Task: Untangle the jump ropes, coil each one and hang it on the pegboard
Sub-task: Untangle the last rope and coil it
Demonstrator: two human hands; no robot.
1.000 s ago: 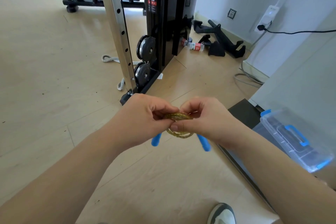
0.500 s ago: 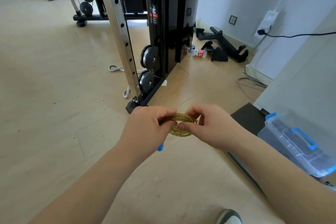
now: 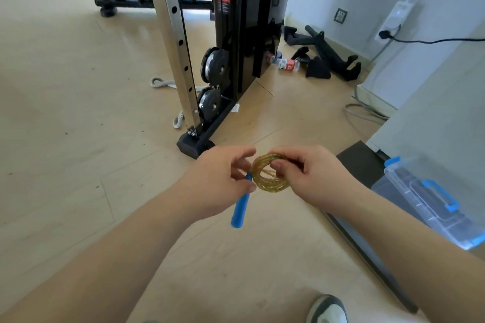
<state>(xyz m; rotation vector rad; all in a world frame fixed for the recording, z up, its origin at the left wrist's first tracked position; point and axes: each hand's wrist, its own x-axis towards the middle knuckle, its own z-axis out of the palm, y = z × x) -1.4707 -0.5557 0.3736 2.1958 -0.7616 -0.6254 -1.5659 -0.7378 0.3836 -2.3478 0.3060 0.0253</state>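
A: Item: yellow jump rope (image 3: 267, 177), small coil, held over the floor (image 3: 78, 139) between our hands. Right hand (image 3: 312, 178) pinches the coil; left hand (image 3: 220, 181) pinches its blue handle (image 3: 240, 207).
B: Risk: the loops look springy. If our right pinch slackens, we judge the coil bursts open.

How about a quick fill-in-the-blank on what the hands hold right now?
1. The right hand pinches a coiled jump rope whose cord is ____.
2. The left hand holds the rope's handle, coloured ____.
3. The clear storage box sits on the person's ____ side.
Missing words: yellow; blue; right.
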